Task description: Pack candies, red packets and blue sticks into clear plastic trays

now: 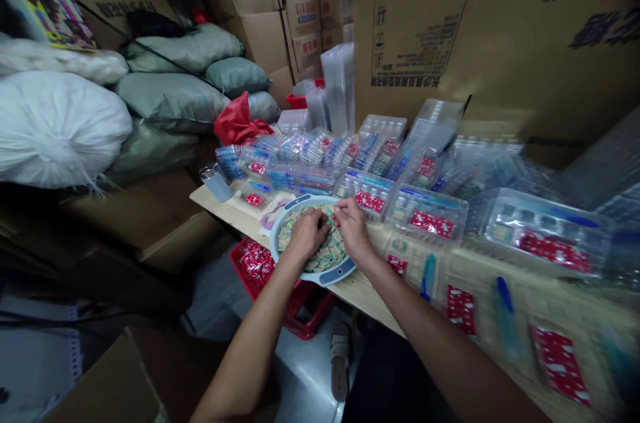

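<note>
A pale blue basin [327, 278] stands at the table's front edge, full of small flat green and pinkish pieces [333, 255]. Over the middle of these pieces is my left hand [309, 234], its fingers curled down among them. My right hand [351, 226] is at the basin's right side, thumb and fingertips pinched together close to the left fingers. Whatever either hand grips is too small or too hidden to name. Just behind the basin lie transparent plastic trays [367, 193] with red printed packets [370, 201] and blue pens.
Stacked transparent trays [305, 176] line the back of the wooden table [240, 216]. More trays with red packets [461, 309] and blue pens [505, 294] lie to the right. Below are a red crate [255, 263] and a red stool [307, 319]. Sacks [60, 129] and cartons [425, 29] surround the table.
</note>
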